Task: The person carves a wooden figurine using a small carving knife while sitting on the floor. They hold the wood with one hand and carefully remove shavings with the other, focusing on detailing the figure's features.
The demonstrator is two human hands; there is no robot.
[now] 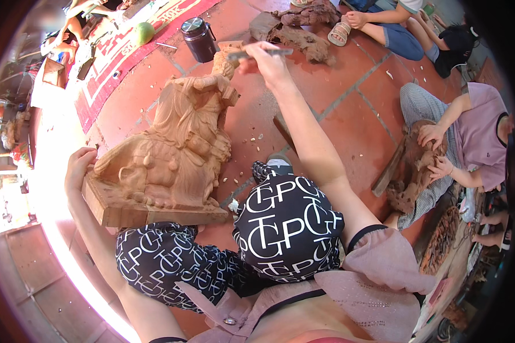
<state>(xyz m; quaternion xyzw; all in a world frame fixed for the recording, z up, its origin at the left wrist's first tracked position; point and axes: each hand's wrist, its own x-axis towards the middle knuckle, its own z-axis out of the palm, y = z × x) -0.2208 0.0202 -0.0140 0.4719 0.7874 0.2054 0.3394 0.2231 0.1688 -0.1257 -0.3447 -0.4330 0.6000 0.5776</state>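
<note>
A tan carved wooden statue (166,154) with draped folds and rounded figures lies tilted in front of me. Its flat block base (149,216) is nearest my knees, its narrow top points away. My left hand (81,168) is bent around the base's left corner, gripping it. Up by the statue's far end, my right hand (266,63) is closed on a thin grey flat tool (279,52), held roughly level. Part of the tool is hidden by my fingers, so its exact kind is unclear. The fingers are slightly blurred.
A dark flask (199,40) stands beyond the statue, beside a green round fruit (142,34) on a red mat (106,80). Rough brown driftwood (297,37) lies farther back. At right, another person's hands (435,146) touch a gnarled wood piece (409,177). Chips dot the red tiles.
</note>
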